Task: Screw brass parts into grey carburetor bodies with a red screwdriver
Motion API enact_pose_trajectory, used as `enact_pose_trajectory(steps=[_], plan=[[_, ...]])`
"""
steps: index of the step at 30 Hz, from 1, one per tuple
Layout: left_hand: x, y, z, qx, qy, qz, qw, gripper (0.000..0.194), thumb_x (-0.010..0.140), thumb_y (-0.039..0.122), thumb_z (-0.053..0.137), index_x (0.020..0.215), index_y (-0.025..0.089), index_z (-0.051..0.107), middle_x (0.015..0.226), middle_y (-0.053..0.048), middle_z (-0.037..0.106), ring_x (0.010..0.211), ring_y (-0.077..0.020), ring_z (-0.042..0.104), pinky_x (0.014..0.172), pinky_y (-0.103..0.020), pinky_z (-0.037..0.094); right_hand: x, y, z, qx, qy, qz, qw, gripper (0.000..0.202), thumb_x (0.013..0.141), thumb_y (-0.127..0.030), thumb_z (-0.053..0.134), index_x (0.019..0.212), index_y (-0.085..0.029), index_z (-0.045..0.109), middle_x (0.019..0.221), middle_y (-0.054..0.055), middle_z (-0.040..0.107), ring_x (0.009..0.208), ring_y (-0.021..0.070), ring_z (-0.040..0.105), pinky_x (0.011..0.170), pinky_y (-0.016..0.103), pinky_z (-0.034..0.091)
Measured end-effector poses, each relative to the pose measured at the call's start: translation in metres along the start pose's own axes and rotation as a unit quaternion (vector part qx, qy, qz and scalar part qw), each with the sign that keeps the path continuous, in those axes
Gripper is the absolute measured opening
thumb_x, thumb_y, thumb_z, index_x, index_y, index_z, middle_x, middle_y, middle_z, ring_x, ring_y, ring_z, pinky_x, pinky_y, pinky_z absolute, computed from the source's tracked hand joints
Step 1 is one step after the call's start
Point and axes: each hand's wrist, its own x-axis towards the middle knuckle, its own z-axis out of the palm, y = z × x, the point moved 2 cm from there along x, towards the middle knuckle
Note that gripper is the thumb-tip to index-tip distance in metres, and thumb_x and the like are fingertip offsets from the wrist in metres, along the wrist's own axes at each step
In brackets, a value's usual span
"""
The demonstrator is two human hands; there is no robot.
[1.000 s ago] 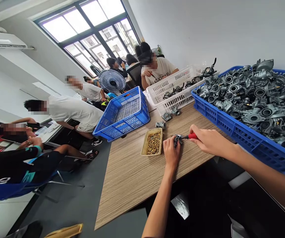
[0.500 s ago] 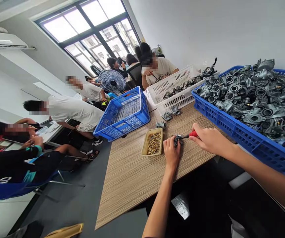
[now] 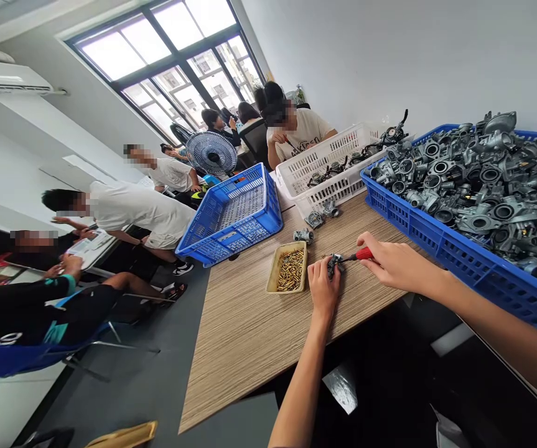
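My left hand (image 3: 323, 286) grips a small grey metal carburetor body (image 3: 334, 266) and steadies it on the wooden table (image 3: 231, 336). Around the red handle of a screwdriver (image 3: 364, 253) are the thumb and fingers of my right hand (image 3: 396, 266). Its dark shaft reaches left to the carburetor body; the tip itself is too small to make out. Just left of my left hand is a yellowish tray (image 3: 272, 275) of small brass pieces (image 3: 291, 270). Another carburetor body (image 3: 303, 235) lies behind the tray.
To the right, a blue crate (image 3: 412, 227) is heaped with carburetor bodies. A white basket (image 3: 315, 198) with darker assemblies stands at the back, near two loose bodies (image 3: 315, 219). Another blue crate (image 3: 249, 233) sits at the table's far left corner. Several people and a fan (image 3: 211, 154) are beyond.
My right hand's fingers have shifted slightly on the screwdriver handle. My left hand and the carburetor body stay put. At the left, people in the background have moved their arms.
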Motion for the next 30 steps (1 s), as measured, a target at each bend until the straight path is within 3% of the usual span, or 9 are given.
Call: enact_pose_trajectory(steps=[4, 7, 12, 18, 25, 30], plan=[[0.0001, 0.0002, -0.0002, -0.001, 0.0, -0.004, 1.0, 0.022, 0.101, 0.023, 0.061, 0.122, 0.022, 0.066, 0.108, -0.01, 0.072, 0.103, -0.0268, 0.06, 0.096, -0.042, 0.051, 0.0, -0.0044, -0.0007, -0.033, -0.02, 0.02, 0.999, 0.01, 0.108, -0.027, 0.049, 0.116, -0.02, 0.046, 0.096, 0.008, 0.077, 0.085, 0.0281, 0.077, 0.059, 0.03, 0.03], [-0.0002, 0.0004, -0.0006, 0.001, -0.006, -0.006, 1.0, 0.022, 0.101, 0.023, 0.061, 0.122, 0.022, 0.066, 0.109, -0.01, 0.071, 0.103, -0.0265, 0.06, 0.096, -0.041, 0.051, -0.0001, -0.0058, -0.0009, -0.059, -0.031, 0.044, 0.997, 0.015, 0.11, -0.033, 0.048, 0.116, -0.019, 0.046, 0.089, 0.009, 0.076, 0.08, 0.0293, 0.076, 0.057, 0.03, 0.027], [-0.0003, 0.0006, -0.0013, 0.002, -0.007, -0.004, 1.0, 0.022, 0.101, 0.023, 0.061, 0.123, 0.021, 0.065, 0.111, -0.01, 0.071, 0.103, -0.0262, 0.059, 0.095, -0.04, 0.051, -0.0014, -0.0041, -0.0008, -0.01, -0.013, 0.002, 1.0, 0.017, 0.108, -0.026, 0.049, 0.123, -0.021, 0.043, 0.098, 0.006, 0.077, 0.089, 0.0269, 0.077, 0.061, 0.028, 0.03], [0.0003, 0.0015, -0.0021, -0.001, -0.002, -0.002, 1.0, 0.023, 0.1, 0.021, 0.062, 0.122, 0.022, 0.066, 0.109, -0.01, 0.072, 0.102, -0.0262, 0.06, 0.094, -0.041, 0.051, 0.0001, -0.0055, -0.002, -0.063, -0.036, 0.053, 0.996, 0.016, 0.11, -0.034, 0.046, 0.115, -0.019, 0.045, 0.09, 0.01, 0.076, 0.082, 0.0281, 0.077, 0.057, 0.03, 0.028], [0.0, 0.0018, -0.0025, -0.002, -0.005, -0.006, 1.0, 0.023, 0.1, 0.022, 0.06, 0.123, 0.022, 0.066, 0.11, -0.01, 0.072, 0.105, -0.0269, 0.06, 0.095, -0.042, 0.051, -0.0008, -0.0048, -0.0008, -0.031, -0.026, 0.016, 0.999, 0.015, 0.106, -0.024, 0.049, 0.12, -0.021, 0.044, 0.093, 0.006, 0.076, 0.085, 0.0267, 0.077, 0.059, 0.029, 0.03], [0.0003, 0.0015, -0.0019, -0.003, -0.005, -0.009, 1.0, 0.024, 0.1, 0.022, 0.06, 0.123, 0.023, 0.066, 0.109, -0.01, 0.072, 0.105, -0.027, 0.06, 0.095, -0.042, 0.051, 0.0005, -0.0048, -0.0011, -0.062, -0.035, 0.053, 0.996, 0.015, 0.109, -0.032, 0.048, 0.116, -0.019, 0.046, 0.088, 0.009, 0.076, 0.083, 0.0277, 0.076, 0.057, 0.029, 0.029]])
